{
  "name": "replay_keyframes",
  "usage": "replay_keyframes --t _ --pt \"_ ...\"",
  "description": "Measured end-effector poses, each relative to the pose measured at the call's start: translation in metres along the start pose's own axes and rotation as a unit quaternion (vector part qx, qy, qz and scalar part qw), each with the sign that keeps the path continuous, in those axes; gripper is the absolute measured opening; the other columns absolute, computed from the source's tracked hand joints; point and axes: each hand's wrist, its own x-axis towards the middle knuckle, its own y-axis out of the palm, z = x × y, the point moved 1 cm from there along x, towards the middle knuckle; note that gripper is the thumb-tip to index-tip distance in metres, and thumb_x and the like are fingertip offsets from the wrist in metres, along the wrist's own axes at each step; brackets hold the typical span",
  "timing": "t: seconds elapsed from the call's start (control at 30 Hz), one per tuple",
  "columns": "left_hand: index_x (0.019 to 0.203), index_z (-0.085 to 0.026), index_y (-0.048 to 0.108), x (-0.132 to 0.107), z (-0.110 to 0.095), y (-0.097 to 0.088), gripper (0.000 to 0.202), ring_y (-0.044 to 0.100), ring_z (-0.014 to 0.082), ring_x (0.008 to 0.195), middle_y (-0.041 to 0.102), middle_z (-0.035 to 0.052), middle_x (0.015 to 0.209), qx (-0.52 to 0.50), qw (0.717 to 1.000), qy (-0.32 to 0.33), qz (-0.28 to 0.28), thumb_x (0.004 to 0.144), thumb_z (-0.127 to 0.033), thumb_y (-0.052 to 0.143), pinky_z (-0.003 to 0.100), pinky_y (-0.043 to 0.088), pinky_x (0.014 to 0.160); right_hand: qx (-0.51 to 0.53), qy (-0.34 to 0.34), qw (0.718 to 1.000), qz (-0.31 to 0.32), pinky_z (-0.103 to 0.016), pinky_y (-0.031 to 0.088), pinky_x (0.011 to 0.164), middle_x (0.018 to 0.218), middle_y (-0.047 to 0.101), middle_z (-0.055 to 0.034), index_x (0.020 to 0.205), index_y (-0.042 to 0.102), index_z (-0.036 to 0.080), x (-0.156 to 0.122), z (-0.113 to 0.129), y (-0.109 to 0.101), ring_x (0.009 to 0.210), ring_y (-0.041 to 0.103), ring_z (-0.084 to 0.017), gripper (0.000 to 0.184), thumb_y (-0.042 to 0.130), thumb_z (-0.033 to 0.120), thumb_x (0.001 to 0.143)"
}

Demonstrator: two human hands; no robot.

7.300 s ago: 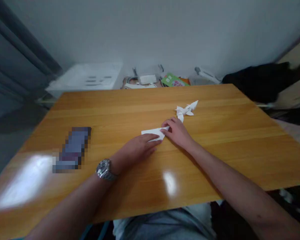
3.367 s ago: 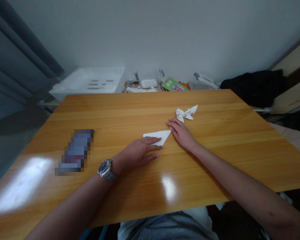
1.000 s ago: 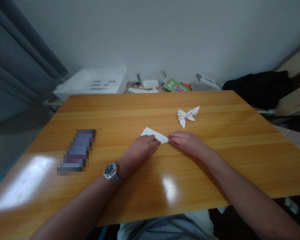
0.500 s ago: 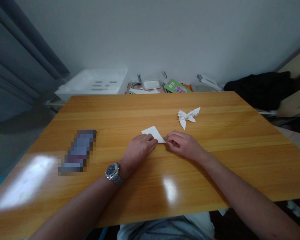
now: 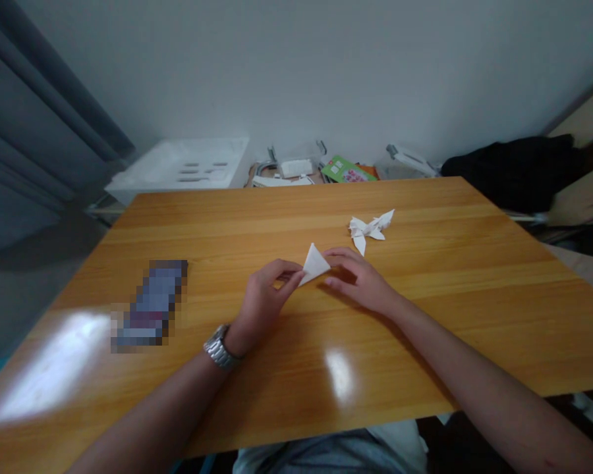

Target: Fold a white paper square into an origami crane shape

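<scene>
A small folded white paper triangle (image 5: pixel 315 263) is lifted just off the wooden table (image 5: pixel 425 316), held between both hands. My left hand (image 5: pixel 263 301), with a metal wristwatch, pinches its lower left corner with thumb and fingers. My right hand (image 5: pixel 358 278) grips its right corner with the fingertips. A finished folded white paper figure (image 5: pixel 368 229) lies on the table just beyond my right hand, not touched.
A blurred dark flat object (image 5: pixel 151 304) lies at the table's left. Behind the far edge are a white plastic bin (image 5: pixel 178 168), a green packet (image 5: pixel 346 171) and small clutter. A black cloth heap (image 5: pixel 511 168) sits at the right. Grey curtain at left.
The paper lay flat and was pressed and folded under both hands; now it is a smaller triangle raised off the table and tilted upright between my fingers.
</scene>
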Motion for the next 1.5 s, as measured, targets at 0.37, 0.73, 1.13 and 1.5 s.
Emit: replay_keyframes --t 0.37,0.73,1.13,1.5 --pt "0.096 -0.019 0.058 0.001 0.004 0.010 0.029 0.071 0.0141 0.072 0.070 0.0027 0.085 -0.154 0.981 -0.117 -0.027 0.087 -0.040 0.075 0.024 0.059 0.066 0.022 0.113 0.993 -0.025 -0.029 0.052 0.065 0.089 0.075 -0.0029 0.102 0.069 0.021 0.001 0.007 -0.001 0.075 0.067 -0.019 0.023 0.063 0.043 0.097" --pt "0.120 -0.020 0.066 -0.002 0.006 0.005 0.023 0.067 0.0219 0.107 0.069 0.0092 0.118 0.176 0.961 0.142 0.160 0.102 -0.028 0.056 0.038 0.056 0.097 -0.128 0.093 0.986 0.049 -0.038 0.051 0.089 0.108 0.076 -0.0098 0.114 0.075 0.018 0.001 -0.010 -0.002 0.100 0.069 -0.025 0.021 0.062 0.028 0.099" --pt "0.148 -0.018 0.052 -0.012 0.011 0.009 0.048 0.054 0.0284 0.136 0.054 0.0129 0.151 0.304 0.894 0.201 0.259 0.104 -0.036 0.053 0.046 0.041 0.118 -0.185 0.054 0.980 0.037 -0.042 0.053 0.094 0.107 0.067 -0.0105 0.119 0.073 0.019 -0.001 -0.022 0.000 0.102 0.064 -0.027 0.025 0.064 0.026 0.097" --pt "0.156 -0.025 0.041 -0.018 0.006 0.001 0.053 0.037 0.0270 0.152 0.037 0.0135 0.165 0.313 0.879 0.201 0.298 0.106 -0.041 0.046 0.048 0.030 0.125 -0.204 -0.051 0.977 0.031 -0.049 0.051 0.104 0.125 0.066 -0.0125 0.126 0.070 0.021 0.000 -0.011 -0.010 0.118 0.060 -0.029 0.029 0.063 0.030 0.099"
